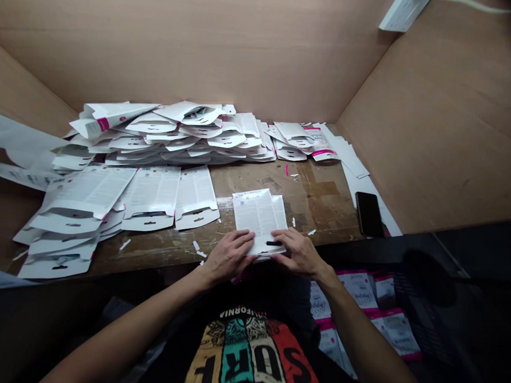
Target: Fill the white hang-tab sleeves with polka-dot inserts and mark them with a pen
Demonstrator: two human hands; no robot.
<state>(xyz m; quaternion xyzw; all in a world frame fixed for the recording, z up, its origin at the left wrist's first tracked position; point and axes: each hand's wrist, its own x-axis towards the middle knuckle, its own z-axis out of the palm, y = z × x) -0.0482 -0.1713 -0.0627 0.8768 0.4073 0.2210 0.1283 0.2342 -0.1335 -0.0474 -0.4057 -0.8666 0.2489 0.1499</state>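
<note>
We have two overlapping white packets [254,214] on the surface [325,216], at its near edge, between our two grips. Our left grip [229,254] is narrow, pinching their near left corner; our right grip [300,253] pinches the near right, fingers on top, thumbs at the near edge. A small black object [272,243] sits by our right fingers. Most of the packets' length extends away beyond both grips.

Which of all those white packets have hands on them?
The small overlapping bunch at the front edge of the table, between the left hand and right hand. The packets on the left and the back pile have no hands on them.
</note>
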